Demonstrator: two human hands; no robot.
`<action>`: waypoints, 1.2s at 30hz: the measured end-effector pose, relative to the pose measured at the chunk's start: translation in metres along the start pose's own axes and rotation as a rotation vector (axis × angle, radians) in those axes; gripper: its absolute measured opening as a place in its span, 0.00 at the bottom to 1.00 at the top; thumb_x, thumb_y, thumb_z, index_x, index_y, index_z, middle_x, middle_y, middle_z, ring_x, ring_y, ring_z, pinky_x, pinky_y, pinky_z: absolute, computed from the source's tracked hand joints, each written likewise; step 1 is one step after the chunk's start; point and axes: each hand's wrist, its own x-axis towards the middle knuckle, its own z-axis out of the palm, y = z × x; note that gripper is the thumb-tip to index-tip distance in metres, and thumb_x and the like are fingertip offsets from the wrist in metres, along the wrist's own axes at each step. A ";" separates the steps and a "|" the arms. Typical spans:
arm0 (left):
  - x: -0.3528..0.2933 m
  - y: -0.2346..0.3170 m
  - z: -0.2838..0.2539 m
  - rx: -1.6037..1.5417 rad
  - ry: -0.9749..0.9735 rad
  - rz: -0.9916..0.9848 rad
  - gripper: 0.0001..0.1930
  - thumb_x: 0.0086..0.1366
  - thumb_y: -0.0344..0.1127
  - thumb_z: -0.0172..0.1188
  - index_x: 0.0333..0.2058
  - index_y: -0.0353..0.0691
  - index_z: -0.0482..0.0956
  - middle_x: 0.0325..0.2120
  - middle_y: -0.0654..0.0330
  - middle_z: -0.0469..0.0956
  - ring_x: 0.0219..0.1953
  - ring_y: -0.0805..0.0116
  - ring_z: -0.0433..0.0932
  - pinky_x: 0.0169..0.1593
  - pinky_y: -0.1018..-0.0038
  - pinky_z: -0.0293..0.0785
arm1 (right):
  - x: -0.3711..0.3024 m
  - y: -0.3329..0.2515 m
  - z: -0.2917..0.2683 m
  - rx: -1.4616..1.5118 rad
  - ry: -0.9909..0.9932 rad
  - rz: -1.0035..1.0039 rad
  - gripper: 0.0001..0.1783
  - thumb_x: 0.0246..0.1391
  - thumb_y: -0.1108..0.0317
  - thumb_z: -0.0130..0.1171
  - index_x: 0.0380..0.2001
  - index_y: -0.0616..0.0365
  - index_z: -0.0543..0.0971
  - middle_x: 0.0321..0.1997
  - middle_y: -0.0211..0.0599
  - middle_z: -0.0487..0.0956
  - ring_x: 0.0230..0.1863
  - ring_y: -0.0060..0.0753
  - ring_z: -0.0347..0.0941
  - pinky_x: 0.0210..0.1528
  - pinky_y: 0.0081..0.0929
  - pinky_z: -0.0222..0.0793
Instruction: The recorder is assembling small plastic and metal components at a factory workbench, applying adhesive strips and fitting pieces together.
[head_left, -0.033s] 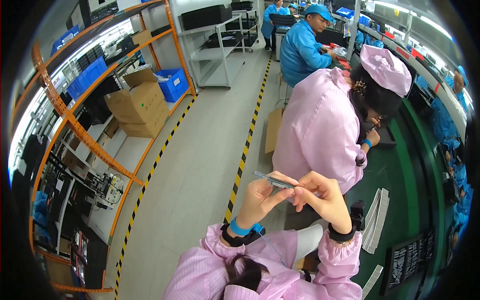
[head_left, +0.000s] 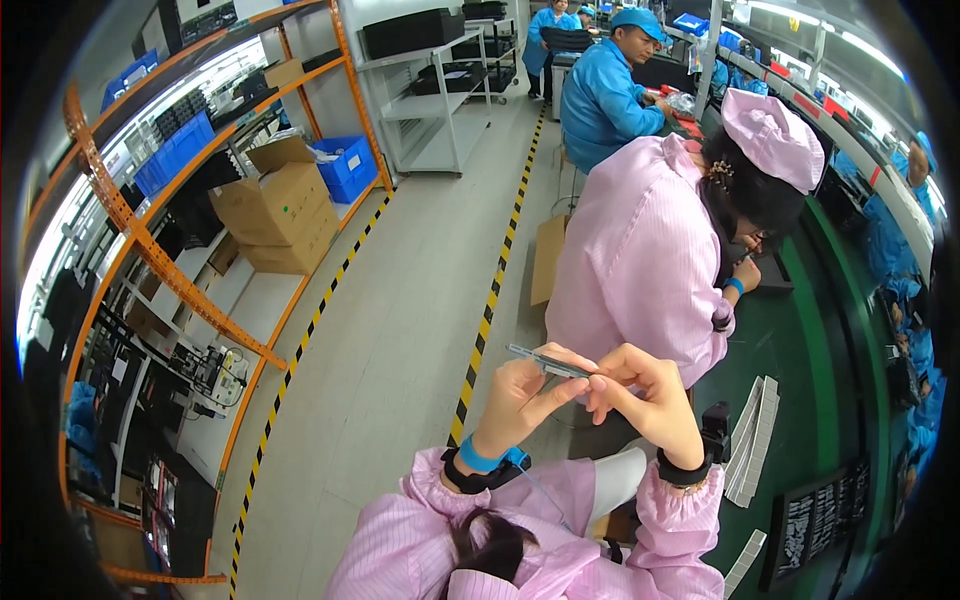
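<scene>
My left hand is closed around a thin, flat grey strip-shaped part, gripping it between thumb and fingers. The part is held in the air in front of me, its far left end sticking out past the fingers. At its other end, the thumb and fingertips of my right hand pinch together, partly covering that end. Too little of the part shows to tell its exact kind. A blue wrist strap with a cord circles my left wrist.
On the green workbench to the right lie pale strips and a black tray of small parts. A co-worker in pink sits close ahead. Orange shelving stands left, beyond a taped aisle.
</scene>
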 end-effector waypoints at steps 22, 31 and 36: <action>0.000 0.004 0.001 0.370 -0.052 0.405 0.11 0.49 0.25 0.63 0.34 0.34 0.77 0.28 0.57 0.77 0.29 0.65 0.75 0.44 0.67 0.69 | -0.020 -0.019 0.034 -0.779 0.436 -0.729 0.15 0.31 0.74 0.64 0.29 0.56 0.75 0.36 0.32 0.75 0.32 0.33 0.68 0.35 0.29 0.58; -0.002 0.007 0.013 0.456 -0.034 0.468 0.10 0.53 0.35 0.62 0.31 0.35 0.77 0.26 0.59 0.78 0.27 0.68 0.76 0.43 0.66 0.67 | -0.027 -0.015 0.041 -0.849 0.522 -0.828 0.17 0.26 0.74 0.62 0.28 0.54 0.77 0.36 0.30 0.75 0.32 0.29 0.67 0.36 0.28 0.59; -0.004 0.009 0.017 0.448 -0.063 0.456 0.09 0.52 0.33 0.61 0.30 0.35 0.77 0.25 0.59 0.77 0.27 0.68 0.76 0.43 0.66 0.67 | -0.032 -0.017 0.039 -0.869 0.540 -0.831 0.17 0.26 0.73 0.61 0.28 0.55 0.77 0.35 0.30 0.76 0.32 0.28 0.67 0.36 0.28 0.59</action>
